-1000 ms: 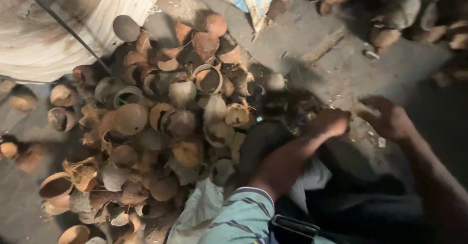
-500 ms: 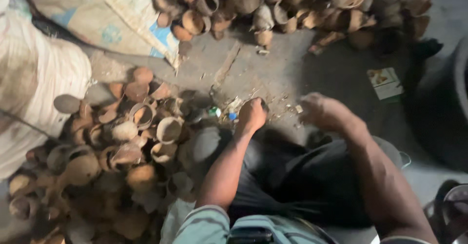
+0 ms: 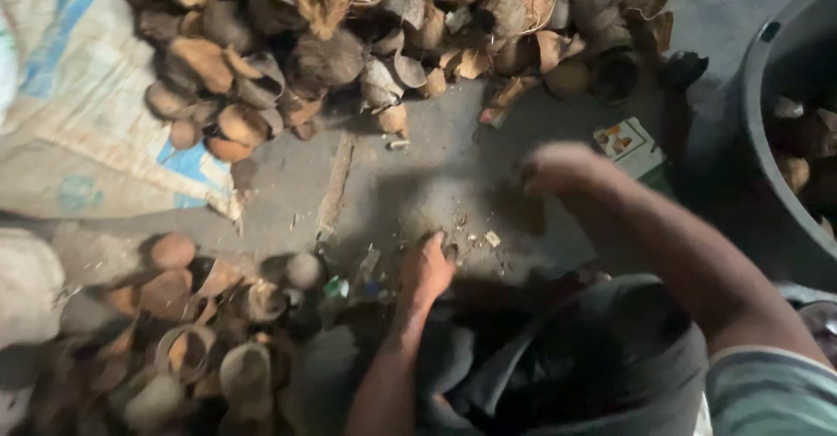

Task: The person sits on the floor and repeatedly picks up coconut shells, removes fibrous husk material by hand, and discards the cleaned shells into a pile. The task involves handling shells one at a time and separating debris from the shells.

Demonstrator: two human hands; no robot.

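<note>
two bare hands work over the gritty floor (image 3: 436, 183): left hand (image 3: 427, 266) presses flat, holding nothing; right hand (image 3: 558, 167) is blurred, grip untellable. sharp coconut shell scraps (image 3: 471, 242) just beside the left fingers could cut them.

Coconut-shell yard (shell heaps (image 3: 366, 35), sacks (image 3: 96, 113)).

We see a bare strip of concrete floor (image 3: 436, 183) running open between the far heap of coconut shells (image 3: 366, 35) and the near shell pile (image 3: 192, 331); a dark tub (image 3: 767, 96) blocks the right, a sack (image 3: 87, 122) the left.
</note>
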